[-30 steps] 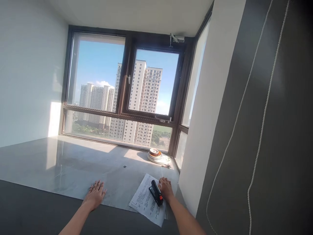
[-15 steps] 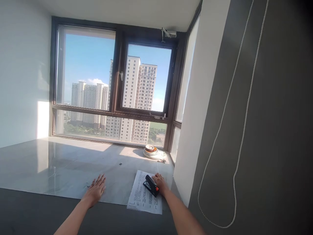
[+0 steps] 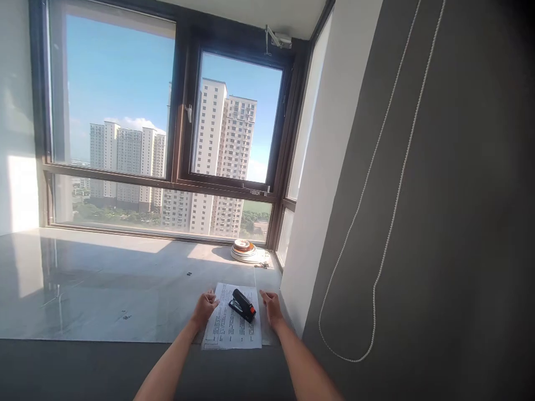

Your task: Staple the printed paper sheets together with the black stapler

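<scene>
A black stapler (image 3: 242, 305) with an orange-red piece at one end lies tilted across the printed paper (image 3: 228, 328). The paper rests at the front of the ledge, its near edge slightly past the rim. At its left edge is my left hand (image 3: 204, 309), fingers curled in and closed on the margin. My right hand (image 3: 271, 308) is just off the right edge, apart from the stapler, with a finger stretched toward the paper and the others loosely bent. Small dark bits (image 3: 125, 315) lie on the ledge to the left.
The pale glossy ledge (image 3: 92, 289) runs back to a brown-framed window (image 3: 179, 100). A stack of round coils or rolls (image 3: 243, 250) sits in the far right corner. A small dark piece (image 3: 189, 273) lies mid-ledge. At right hangs a beaded blind cord (image 3: 378, 267).
My left hand has lifted off the ledge and moved right to the paper's left edge. My right hand has let go of the stapler. The view has shifted so the scene sits further left.
</scene>
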Available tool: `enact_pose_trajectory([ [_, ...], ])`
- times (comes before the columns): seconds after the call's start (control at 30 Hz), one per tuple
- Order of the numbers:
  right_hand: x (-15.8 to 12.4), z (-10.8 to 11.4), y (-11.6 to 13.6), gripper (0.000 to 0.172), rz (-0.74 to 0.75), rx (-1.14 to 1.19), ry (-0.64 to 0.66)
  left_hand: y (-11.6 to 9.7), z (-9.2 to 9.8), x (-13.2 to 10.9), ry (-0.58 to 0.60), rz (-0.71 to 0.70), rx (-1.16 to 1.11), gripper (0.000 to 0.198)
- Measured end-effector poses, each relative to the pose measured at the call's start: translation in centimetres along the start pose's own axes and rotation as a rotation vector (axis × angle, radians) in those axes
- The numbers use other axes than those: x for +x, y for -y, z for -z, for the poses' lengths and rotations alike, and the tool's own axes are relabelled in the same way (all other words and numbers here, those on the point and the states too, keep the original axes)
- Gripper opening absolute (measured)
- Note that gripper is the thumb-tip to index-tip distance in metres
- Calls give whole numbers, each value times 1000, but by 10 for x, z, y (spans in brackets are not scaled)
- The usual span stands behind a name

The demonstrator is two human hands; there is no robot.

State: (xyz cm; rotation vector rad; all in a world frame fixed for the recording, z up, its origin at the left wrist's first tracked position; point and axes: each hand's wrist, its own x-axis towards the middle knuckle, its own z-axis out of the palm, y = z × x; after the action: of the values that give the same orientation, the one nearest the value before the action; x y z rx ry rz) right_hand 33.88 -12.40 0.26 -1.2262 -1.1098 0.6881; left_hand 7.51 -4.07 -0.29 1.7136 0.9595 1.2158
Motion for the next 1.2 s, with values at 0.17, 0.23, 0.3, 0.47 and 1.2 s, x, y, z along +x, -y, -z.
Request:
enact_pose_trajectory([
  [0.17, -3, 1, -4, 70, -64, 125, 37, 1, 14, -5, 82, 129, -134, 75],
  [0.23, -1, 2, -4, 73, -81, 183, 36, -1, 16, -7, 111, 167, -175, 75],
  [0.3, 1, 2, -3, 75, -111, 269, 50, -3, 17, -7, 135, 190, -208, 74],
  [0.47, 1, 4, 0, 71, -215, 404, 85, -6, 23, -5, 198, 235, -283, 77],
  [1.2, 5, 18, 8, 50, -553, 401, 494, -13, 31, -10, 425, 417, -455, 64],
])
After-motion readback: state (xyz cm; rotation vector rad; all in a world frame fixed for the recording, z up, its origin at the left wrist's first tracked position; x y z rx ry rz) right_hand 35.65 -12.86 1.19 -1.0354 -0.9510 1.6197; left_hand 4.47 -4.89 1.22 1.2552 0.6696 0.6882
